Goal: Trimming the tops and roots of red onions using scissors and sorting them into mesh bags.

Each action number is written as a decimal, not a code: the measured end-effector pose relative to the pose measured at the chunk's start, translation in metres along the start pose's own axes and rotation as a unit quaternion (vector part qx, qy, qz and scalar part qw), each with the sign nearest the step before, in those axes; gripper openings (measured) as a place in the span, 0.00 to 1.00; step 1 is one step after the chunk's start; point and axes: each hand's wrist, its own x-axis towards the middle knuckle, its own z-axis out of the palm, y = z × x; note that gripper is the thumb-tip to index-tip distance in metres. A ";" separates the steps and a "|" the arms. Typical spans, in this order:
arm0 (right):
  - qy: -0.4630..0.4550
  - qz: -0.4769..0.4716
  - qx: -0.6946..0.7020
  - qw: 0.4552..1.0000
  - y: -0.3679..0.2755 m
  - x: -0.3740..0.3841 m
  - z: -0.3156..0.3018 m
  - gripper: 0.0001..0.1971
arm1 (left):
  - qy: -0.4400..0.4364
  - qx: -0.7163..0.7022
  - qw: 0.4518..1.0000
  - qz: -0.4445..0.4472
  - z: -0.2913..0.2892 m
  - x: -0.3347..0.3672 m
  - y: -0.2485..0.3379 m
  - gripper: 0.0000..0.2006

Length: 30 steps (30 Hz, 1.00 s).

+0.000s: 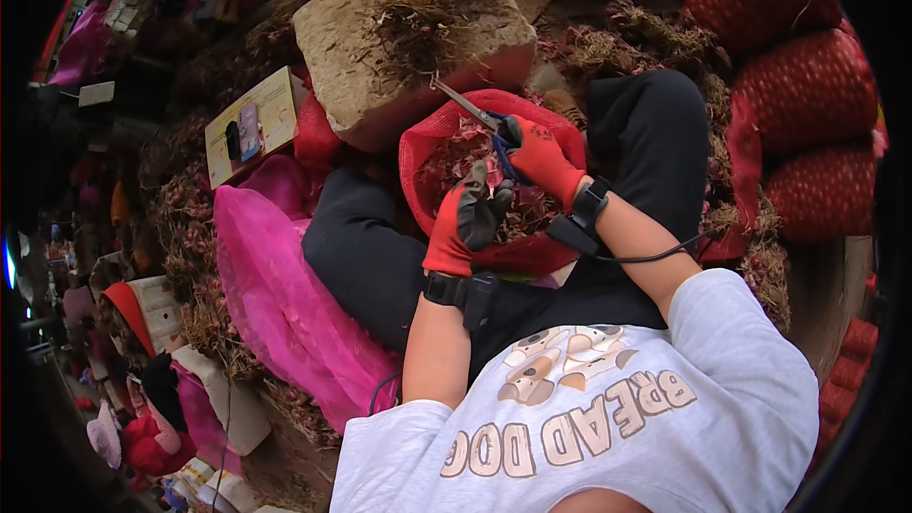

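Observation:
Scissors with blue handles [501, 144] are gripped in my right hand [538, 154], which wears a red glove. Their blades are parted and point up and left over the rim of a red mesh bag [410, 157]. My left hand [473, 214], in a red glove with a dark palm, is curled over the bag, close below the scissors. A small pinkish shallot [493, 174] shows at its fingertips, partly hidden by them. Loose shallots and dry skins [461, 154] lie inside the bag, which stands between my bent legs.
A large pale block [347, 47] stands just beyond the bag, with dried shallot bunches [418, 14] on top. Full red mesh sacks [803, 95] are stacked at right. A pink mesh bag [275, 285] lies by my left leg. On a yellowish box [275, 109] rests a phone [249, 131].

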 end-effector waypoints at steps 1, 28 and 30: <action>0.017 0.016 -0.031 0.999 0.007 0.001 0.001 0.15 | 0.003 -0.018 1.000 0.020 0.001 0.000 -0.001 0.11; -0.226 0.215 0.016 0.950 -0.051 -0.084 -0.084 0.16 | 0.202 -0.027 0.973 0.106 0.057 -0.003 0.028 0.15; -0.211 0.199 0.046 0.956 -0.044 -0.092 -0.074 0.16 | 0.196 0.003 0.975 0.102 0.061 -0.002 0.030 0.16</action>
